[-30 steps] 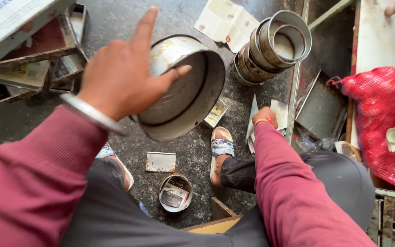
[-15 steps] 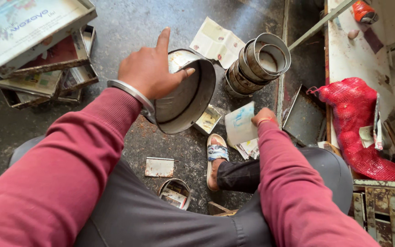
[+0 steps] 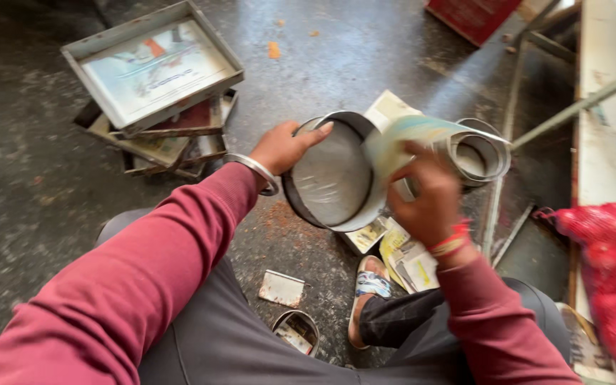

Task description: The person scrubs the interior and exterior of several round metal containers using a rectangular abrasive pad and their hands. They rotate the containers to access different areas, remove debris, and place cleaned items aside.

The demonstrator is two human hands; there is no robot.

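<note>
Metal, dull and grey, makes up the round tin (image 3: 333, 178) that is held tilted above the floor (image 3: 30, 192), its open mouth turned toward the camera and its pale inner base in view. It is gripped at the upper left rim by the left hand (image 3: 283, 146), whose thumb is laid over the edge while the fingers are hidden behind the wall; a silver bangle (image 3: 254, 171) is worn at that wrist. A curled sheet of paper (image 3: 411, 139), printed in pale blue and yellow, is pinched between the fingers of the right hand (image 3: 429, 199) and is pressed against the tin's right rim, partly inside the mouth. A red thread band (image 3: 450, 242) is seen on the right wrist. Just behind the sheet, nested metal rings (image 3: 483, 153) are lying on the floor. Stacked rectangular trays (image 3: 155, 78) are set well apart to the left. More printed sheets (image 3: 411, 260) are scattered beside a sandalled foot (image 3: 372, 285), and a small tin (image 3: 297, 331) is lying near the knee. A red mesh sack (image 3: 611, 271) is seen at the right.
</note>
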